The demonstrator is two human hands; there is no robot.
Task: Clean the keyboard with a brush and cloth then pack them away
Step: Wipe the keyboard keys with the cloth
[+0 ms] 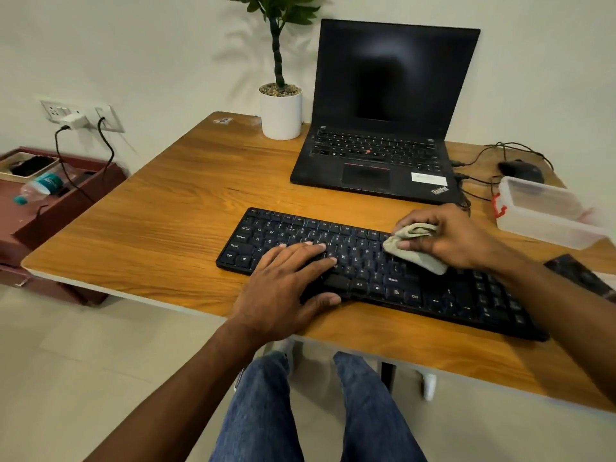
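A black keyboard [366, 271] lies slantwise on the wooden table [173, 228], near its front edge. My left hand [286, 288] rests flat on the keys left of the middle, fingers straight, thumb at the front edge. My right hand [450, 238] grips a bunched beige cloth [413, 246] and presses it on the keys toward the keyboard's right part. No brush is in view.
An open black laptop [383, 128] stands behind the keyboard, a potted plant [281, 105] to its left. At the right sit a clear plastic box [546, 211] with a red clasp, a black mouse [521, 171], cables and a dark object [580, 275] at the frame's edge.
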